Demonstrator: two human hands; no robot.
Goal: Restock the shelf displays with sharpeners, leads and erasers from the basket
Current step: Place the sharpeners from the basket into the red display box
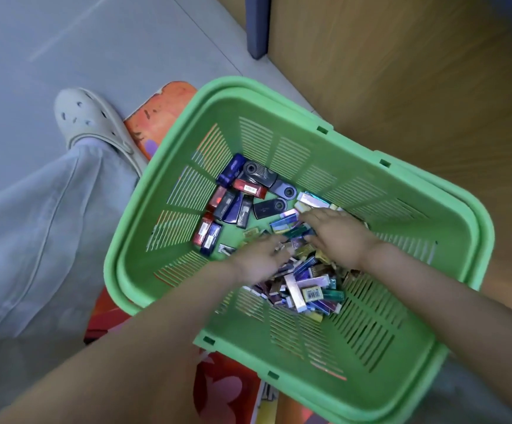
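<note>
In the basket, sharpeners lie at its far left and small packs heap at its middle, where my right hand rests flat-fingered and the grip of my left hand is too blurred to tell; grabbing hastily may mix kinds or drop slippery packs.

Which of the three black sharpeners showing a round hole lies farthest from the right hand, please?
The black sharpener at the cluster's far end, beside a blue sharpener; the other two lie closer to the right hand.
</note>
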